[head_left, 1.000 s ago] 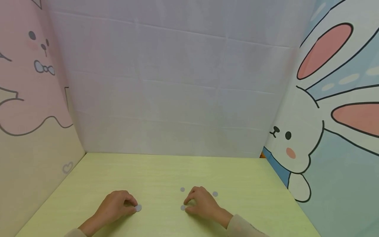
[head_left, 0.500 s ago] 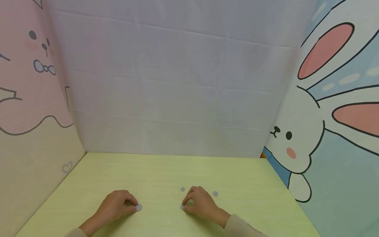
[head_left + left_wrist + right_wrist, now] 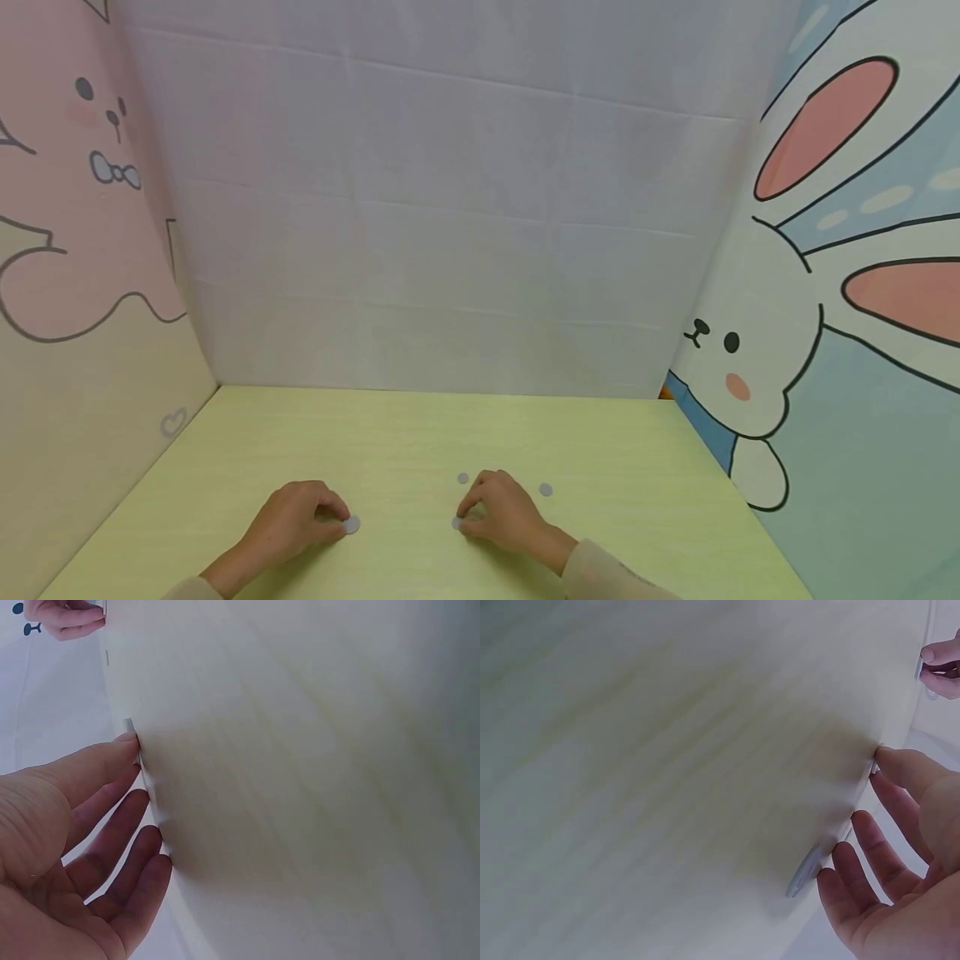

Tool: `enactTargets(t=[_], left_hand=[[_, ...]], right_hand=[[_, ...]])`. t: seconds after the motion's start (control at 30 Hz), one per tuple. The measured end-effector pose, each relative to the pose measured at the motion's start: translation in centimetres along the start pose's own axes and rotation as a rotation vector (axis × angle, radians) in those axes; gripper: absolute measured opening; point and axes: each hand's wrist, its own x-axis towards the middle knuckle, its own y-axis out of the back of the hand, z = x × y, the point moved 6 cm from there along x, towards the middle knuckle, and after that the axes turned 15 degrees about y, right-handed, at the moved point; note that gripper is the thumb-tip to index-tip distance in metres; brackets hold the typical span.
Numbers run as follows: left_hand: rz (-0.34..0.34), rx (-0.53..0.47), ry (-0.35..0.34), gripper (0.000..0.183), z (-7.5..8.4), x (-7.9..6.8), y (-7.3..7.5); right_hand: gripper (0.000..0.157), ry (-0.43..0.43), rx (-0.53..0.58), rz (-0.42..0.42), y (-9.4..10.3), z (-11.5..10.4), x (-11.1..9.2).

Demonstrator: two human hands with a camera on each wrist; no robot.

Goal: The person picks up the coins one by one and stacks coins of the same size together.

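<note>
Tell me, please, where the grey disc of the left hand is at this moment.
In the head view, the grey disc is low and left of centre, pinched by the left hand, on the side facing the right hand.

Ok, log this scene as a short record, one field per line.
left grip: pinches a grey disc
right grip: pinches a second disc
smaller loose disc: on the table, just beyond the right grip
larger loose disc: on the table, right of the right grip
table: pale yellow-green
backdrop: pale, creased
right panel: printed white rabbit
left panel: printed pink animal
</note>
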Motion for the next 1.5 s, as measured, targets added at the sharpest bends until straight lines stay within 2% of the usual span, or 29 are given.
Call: enactTargets(t=[0.57,1.5], left_hand=[[0.009,0.002,-0.007,0.017,0.2,0.0,0.0],[0.014,0.006,-0.038,0.017,0.1,0.0,-0.1]], right_hand=[[0.005,0.003,-0.046,0.000,-0.9,-0.8,1.2],[0.005,-0.015,-0.042,0.012,-2.1,-1.9,2.9]])
